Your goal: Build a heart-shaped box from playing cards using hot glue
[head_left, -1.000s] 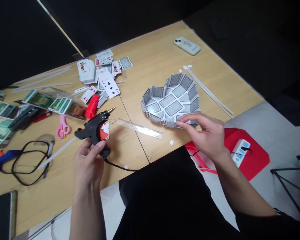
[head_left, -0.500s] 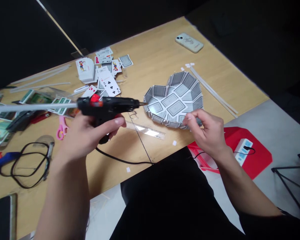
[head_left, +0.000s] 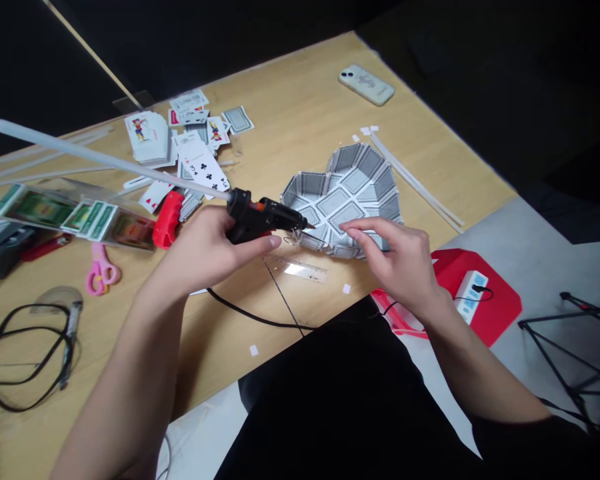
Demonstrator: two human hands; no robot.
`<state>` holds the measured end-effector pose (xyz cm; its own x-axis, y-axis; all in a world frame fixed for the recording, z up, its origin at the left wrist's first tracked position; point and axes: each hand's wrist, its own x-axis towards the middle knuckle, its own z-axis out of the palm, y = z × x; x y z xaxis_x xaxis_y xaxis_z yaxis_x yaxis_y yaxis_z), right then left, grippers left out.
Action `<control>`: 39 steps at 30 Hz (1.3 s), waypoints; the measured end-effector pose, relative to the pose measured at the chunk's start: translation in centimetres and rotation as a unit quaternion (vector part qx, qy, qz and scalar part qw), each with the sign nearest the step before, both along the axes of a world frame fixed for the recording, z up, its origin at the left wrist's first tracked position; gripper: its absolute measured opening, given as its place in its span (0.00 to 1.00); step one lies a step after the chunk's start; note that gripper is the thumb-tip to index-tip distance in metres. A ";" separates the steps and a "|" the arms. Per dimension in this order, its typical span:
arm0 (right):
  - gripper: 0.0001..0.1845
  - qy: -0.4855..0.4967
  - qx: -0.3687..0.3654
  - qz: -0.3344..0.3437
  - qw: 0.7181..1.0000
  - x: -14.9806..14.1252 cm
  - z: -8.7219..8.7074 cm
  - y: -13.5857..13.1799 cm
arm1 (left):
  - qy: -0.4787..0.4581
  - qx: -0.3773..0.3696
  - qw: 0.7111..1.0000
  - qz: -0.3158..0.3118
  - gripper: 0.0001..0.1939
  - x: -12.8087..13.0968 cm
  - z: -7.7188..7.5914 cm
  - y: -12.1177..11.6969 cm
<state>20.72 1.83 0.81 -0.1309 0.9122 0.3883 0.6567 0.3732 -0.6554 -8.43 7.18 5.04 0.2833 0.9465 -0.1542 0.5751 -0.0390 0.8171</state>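
Observation:
My left hand (head_left: 207, 250) is wrapped round a black glue gun (head_left: 265, 217), with a long white glue stick (head_left: 110, 160) sticking out of its back. The nozzle points right, at the near left rim of a heart-shaped box (head_left: 347, 203) built from grey-backed playing cards. Whether the tip touches the rim, I cannot tell. Over the box's near side, my right hand (head_left: 397, 257) has thumb and forefinger pinched together; anything between them is too small to make out. A clear ruler (head_left: 303, 270) lies just in front of the box.
Loose playing cards (head_left: 200, 160) lie at the back left. Pink scissors (head_left: 101, 269), a red-handled tool (head_left: 169, 220) and a coiled black cable (head_left: 23, 353) are on the left. A phone (head_left: 367, 85) lies at the back. A power strip (head_left: 471, 295) sits on a red stool (head_left: 500, 303).
My left hand has brought the glue gun right and down, its nozzle now tilted toward the box's near rim. My right hand has shifted slightly left over the box. The view has turned a little.

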 end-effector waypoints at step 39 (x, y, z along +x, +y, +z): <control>0.05 -0.056 -0.101 0.009 0.993 -1.9 -1.2 0.7 | 0.100 0.028 0.989 -0.109 0.22 1.5 -1.1 -0.7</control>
<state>18.82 2.55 -0.41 -0.1800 0.9670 0.1801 0.7246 0.2542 -0.6406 -6.97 6.50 3.98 0.4511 0.8749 -0.1763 0.6983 -0.2230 0.6802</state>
